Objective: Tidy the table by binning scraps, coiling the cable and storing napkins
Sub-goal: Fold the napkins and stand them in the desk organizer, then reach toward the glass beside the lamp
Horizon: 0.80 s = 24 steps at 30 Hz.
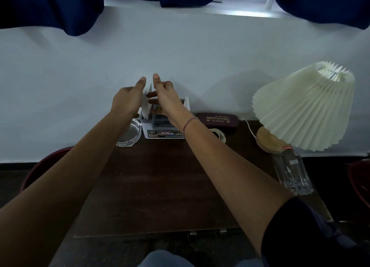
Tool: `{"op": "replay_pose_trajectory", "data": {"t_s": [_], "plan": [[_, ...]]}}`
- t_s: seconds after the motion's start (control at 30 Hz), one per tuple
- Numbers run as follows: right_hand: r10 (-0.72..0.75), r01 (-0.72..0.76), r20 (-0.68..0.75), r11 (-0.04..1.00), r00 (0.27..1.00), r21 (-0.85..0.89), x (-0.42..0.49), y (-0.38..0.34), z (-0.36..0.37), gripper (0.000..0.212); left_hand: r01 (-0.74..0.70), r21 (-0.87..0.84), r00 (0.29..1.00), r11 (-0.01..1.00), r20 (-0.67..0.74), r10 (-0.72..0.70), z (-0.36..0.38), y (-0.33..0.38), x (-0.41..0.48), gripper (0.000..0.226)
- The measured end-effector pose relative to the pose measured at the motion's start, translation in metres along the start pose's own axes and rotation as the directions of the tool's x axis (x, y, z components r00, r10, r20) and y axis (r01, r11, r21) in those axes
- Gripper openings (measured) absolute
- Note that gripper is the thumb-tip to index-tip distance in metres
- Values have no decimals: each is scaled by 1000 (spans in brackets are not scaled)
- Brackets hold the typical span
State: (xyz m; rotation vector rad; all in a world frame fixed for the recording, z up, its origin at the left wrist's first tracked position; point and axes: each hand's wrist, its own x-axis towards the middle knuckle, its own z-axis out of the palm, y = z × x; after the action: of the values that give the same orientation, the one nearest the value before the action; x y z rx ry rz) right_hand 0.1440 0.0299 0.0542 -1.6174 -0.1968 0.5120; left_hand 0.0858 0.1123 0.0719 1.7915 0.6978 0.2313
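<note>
head view, both hands (128,98) pinching napkins (147,90), lamp (304,108) right, ashtray (129,135) left

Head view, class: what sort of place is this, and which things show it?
Probably a room at home, perhaps a bedside or living-room corner: a small dark wooden table against a wall, a pleated table lamp, a spectacles case, blue curtains.

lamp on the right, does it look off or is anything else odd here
Yes: the lamp leans hard, its pleated shade tipped toward the wall instead of sitting level over the wooden base. The clear bottle beside it looks tilted too, though the wide-angle view may exaggerate that.
</note>
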Motion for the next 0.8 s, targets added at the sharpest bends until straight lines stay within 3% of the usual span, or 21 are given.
{"op": "replay_pose_trajectory", "data": {"t_s": [0.2, 0.3, 0.43, 0.53, 0.63, 0.73, 0.8], "plan": [[-181, 150, -113, 961, 977, -233, -15, 3, -17, 42, -110, 226, 978, 968, -149, 145, 16, -5, -25, 47], [-342, 294, -142, 914, 929, -280, -38, 5, -37, 25, -234, 331, 917, 914, -238, 320, 30, -14, -47, 43], [-399, 360, -105, 893, 911, -269, -85, 24, -75, 19, -393, 273, 876, 878, -181, 448, 60, -36, -83, 27], [-308, 294, -25, 927, 951, -234, -125, 38, -106, 20, -371, 142, 917, 918, -102, 386, 90, -48, -114, 21], [-178, 180, 29, 963, 984, -199, -163, 49, -142, 22, -248, 49, 968, 968, -16, 249, 123, -56, -138, 20], [-56, 44, -38, 961, 998, -271, -193, 56, -188, 23, -17, -118, 994, 993, 105, 29, 158, -58, -158, 28], [-10, -41, -150, 941, 989, -335, -207, 58, -218, 22, 141, -191, 975, 971, 197, -103, 181, -60, -167, 29]]}}
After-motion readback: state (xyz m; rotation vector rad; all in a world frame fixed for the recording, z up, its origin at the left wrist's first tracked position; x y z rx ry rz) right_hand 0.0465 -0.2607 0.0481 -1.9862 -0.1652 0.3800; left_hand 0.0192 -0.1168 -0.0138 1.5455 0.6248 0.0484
